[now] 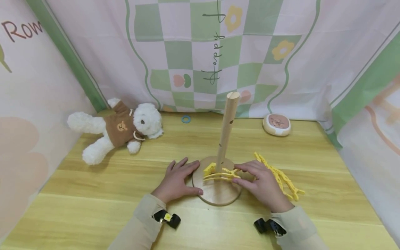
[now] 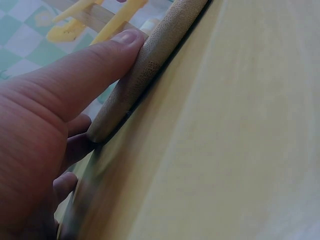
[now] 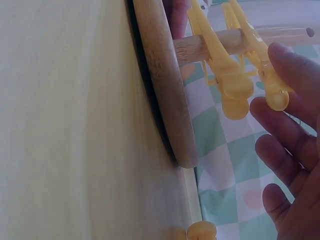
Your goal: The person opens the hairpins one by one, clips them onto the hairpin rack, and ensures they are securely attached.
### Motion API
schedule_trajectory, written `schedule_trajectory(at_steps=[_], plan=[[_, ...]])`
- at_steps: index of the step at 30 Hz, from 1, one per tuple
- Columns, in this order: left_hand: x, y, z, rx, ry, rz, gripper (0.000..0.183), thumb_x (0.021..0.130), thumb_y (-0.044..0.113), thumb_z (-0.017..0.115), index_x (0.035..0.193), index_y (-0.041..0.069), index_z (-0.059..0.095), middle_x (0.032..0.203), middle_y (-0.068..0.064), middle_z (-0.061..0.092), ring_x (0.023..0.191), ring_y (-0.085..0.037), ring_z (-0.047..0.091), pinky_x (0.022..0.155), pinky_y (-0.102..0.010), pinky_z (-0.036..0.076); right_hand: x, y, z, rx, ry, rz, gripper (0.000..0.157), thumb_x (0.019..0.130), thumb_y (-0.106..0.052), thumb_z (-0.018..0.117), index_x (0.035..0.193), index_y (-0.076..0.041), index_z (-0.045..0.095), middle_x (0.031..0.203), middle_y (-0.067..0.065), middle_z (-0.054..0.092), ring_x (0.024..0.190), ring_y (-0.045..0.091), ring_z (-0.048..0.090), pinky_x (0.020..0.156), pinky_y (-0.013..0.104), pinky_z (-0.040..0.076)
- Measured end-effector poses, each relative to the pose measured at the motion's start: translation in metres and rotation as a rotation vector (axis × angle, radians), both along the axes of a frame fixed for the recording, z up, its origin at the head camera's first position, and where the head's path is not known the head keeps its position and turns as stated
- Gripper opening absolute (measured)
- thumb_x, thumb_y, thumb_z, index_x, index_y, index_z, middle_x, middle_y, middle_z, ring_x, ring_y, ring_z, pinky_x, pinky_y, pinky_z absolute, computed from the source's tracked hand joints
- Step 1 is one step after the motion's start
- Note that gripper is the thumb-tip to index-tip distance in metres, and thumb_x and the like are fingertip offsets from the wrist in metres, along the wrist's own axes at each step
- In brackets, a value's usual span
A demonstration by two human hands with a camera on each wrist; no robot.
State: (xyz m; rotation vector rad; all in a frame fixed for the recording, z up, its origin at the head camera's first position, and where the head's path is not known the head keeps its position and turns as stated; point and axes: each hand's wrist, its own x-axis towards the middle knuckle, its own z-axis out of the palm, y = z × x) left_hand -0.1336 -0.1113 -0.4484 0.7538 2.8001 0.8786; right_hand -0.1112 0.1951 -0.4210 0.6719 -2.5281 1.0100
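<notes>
A round wooden base (image 1: 218,198) with an upright wooden post (image 1: 227,128) stands between the hands. My left hand (image 1: 176,182) lies at the base's left side, fingers spread and thumb against the rim. Low on the post are two long yellow plastic clips, a lower clip (image 3: 225,75) and an upper clip (image 3: 267,75), one above the other around it. My right hand (image 1: 265,185) pinches the rounded end of the upper clip between thumb and forefinger; its other fingers are loosely bent.
More yellow clips (image 1: 282,177) lie on the table beyond my right hand. A white plush toy (image 1: 120,126) in brown clothing lies at back left. At the back are a blue ring (image 1: 185,119) and a small white device (image 1: 276,124). Printed curtains (image 1: 175,21) surround the table.
</notes>
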Motion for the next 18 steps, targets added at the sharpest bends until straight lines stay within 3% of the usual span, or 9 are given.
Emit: schedule_trajectory(at_steps=[6,10,12,18], plan=[[0.0,0.0,0.001,0.001,0.003,-0.001,0.098,0.074,0.063,0.079,0.154,0.018,0.044,0.156,0.006,0.043,0.151,-0.029,0.022,0.121,-0.058,0.001,0.001,0.003,-0.001,-0.026,-0.009,0.013,0.051,0.072,-0.019,0.09,0.119,-0.01,0.073,0.119,-0.006,0.068,0.108,0.013,0.061,0.093,0.02,0.048],[0.0,0.0,0.001,0.0,0.001,-0.003,0.098,0.074,0.063,0.079,0.154,0.018,0.043,0.156,0.006,0.043,0.151,-0.029,0.022,0.121,-0.058,0.002,0.003,0.008,-0.003,-0.043,0.025,0.012,0.052,0.07,-0.017,0.092,0.117,-0.009,0.073,0.117,-0.004,0.069,0.105,0.012,0.06,0.078,0.019,0.052],[0.0,0.0,0.001,0.0,0.002,-0.004,0.098,0.074,0.063,0.079,0.154,0.018,0.043,0.156,0.006,0.043,0.151,-0.029,0.022,0.121,-0.058,0.002,0.004,0.011,-0.003,-0.044,0.031,-0.001,0.052,0.069,-0.017,0.092,0.117,-0.009,0.073,0.118,-0.004,0.069,0.106,0.012,0.06,0.078,0.019,0.051],[0.0,0.001,0.001,0.006,0.001,-0.004,0.098,0.074,0.062,0.08,0.154,0.017,0.044,0.156,0.006,0.043,0.151,-0.029,0.023,0.121,-0.057,0.002,0.011,0.022,-0.003,-0.044,0.016,-0.044,0.051,0.07,-0.015,0.092,0.117,-0.008,0.073,0.118,-0.003,0.068,0.109,0.011,0.057,0.096,0.01,0.039]])
